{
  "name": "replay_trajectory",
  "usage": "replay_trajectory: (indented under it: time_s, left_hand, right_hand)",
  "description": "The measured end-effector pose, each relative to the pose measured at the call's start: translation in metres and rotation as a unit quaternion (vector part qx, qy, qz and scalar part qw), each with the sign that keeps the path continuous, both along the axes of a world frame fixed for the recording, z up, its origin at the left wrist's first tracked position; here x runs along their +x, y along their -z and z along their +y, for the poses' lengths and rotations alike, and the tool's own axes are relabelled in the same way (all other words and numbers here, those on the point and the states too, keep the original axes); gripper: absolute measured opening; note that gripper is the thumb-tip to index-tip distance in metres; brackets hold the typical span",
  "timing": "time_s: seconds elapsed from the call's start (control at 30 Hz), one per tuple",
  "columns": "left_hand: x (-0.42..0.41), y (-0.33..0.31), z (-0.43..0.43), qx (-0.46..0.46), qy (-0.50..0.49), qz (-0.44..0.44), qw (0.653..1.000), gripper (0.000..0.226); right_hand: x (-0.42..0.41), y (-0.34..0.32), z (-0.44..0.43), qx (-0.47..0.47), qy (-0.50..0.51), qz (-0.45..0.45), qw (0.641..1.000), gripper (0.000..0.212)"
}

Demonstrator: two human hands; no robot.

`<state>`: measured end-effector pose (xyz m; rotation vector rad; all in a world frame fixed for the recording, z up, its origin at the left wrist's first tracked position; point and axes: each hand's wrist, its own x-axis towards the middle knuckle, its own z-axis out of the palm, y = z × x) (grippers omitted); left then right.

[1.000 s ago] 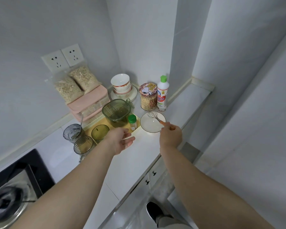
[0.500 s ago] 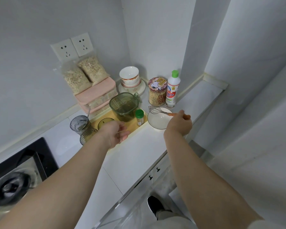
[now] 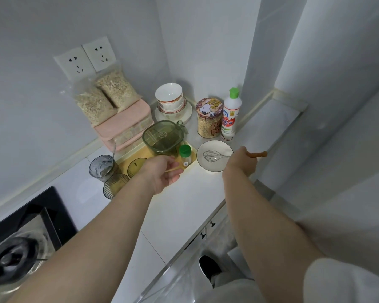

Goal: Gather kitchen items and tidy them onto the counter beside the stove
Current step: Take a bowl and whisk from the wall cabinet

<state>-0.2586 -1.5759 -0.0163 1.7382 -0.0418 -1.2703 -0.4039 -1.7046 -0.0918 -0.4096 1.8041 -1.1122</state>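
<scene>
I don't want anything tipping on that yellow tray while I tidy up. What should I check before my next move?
1. Left hand grip on the yellow tray: ok, fingers pinch its near edge.
2. Small green-capped bottle upright on the tray: ok, but it stands close to the left hand.
3. Green jug sitting flat on the tray: cannot tell from this angle.
4. Whisk head inside the white dish: ok.
5. Right hand hold on the whisk handle: ok, fingers curled round it.
6. Nearest ribbed glass clear of the tray: cannot tell, it stands right by the tray's left corner.
</scene>
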Motion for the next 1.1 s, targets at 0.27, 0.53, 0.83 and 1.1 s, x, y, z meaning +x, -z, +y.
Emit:
replay_trajectory:
  time_s: [0.27,0.53,0.83,1.1]
  left_hand:
    - [0.008,0.007,-0.002,0.005,-0.016,0.020,1.000,0.022]
    - [0.012,0.011,-0.001,0.008,-0.032,0.029,0.999,0.021]
    - [0.007,0.007,0.002,0.010,-0.024,0.022,0.999,0.020]
    - [0.001,0.001,0.005,0.008,-0.017,0.018,1.000,0.019]
  right_hand:
    - [-0.002,0.020,-0.014,0.021,-0.023,-0.113,0.993,0.035]
    - [0.005,0.028,-0.013,0.001,-0.036,-0.091,0.995,0.026]
    - [0.004,0.029,-0.007,0.006,-0.061,-0.084,0.995,0.028]
    - [0.004,0.022,0.000,0.005,-0.061,-0.095,0.994,0.029]
